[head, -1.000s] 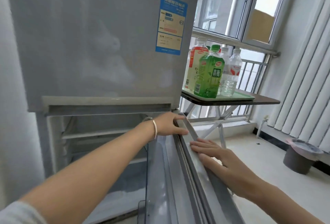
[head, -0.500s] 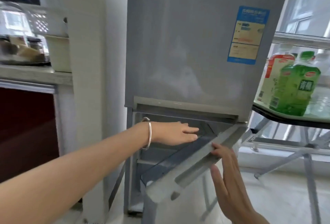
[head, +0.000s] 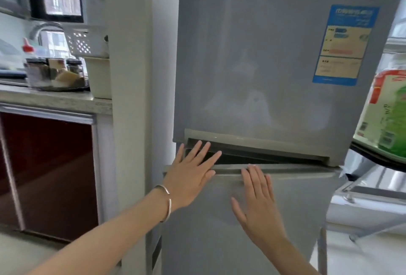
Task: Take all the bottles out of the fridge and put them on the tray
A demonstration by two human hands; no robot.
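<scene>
A grey two-door fridge (head: pixel 252 66) fills the middle of the view. Its lower door (head: pixel 219 230) is almost flush with the body, with a thin dark gap under the upper door. My left hand (head: pixel 191 173), with a silver bangle on the wrist, lies flat and open on the lower door's top left corner. My right hand (head: pixel 257 200) presses flat on the door's front, fingers spread. At the right edge, a red-labelled bottle (head: pixel 380 99) and a green-labelled bottle (head: pixel 395 130) stand on a tray (head: pixel 373 151). The fridge's inside is hidden.
A folding side table's metal frame (head: pixel 369 193) stands right of the fridge under the tray. Left of a white pillar (head: pixel 129 99) runs a kitchen counter (head: pixel 55 99) with jars, a white basket and a dark red cabinet below.
The lower fridge door has swung from wide open to almost shut. Both hands moved from its top edge to flat against its front, and the view turned left.
</scene>
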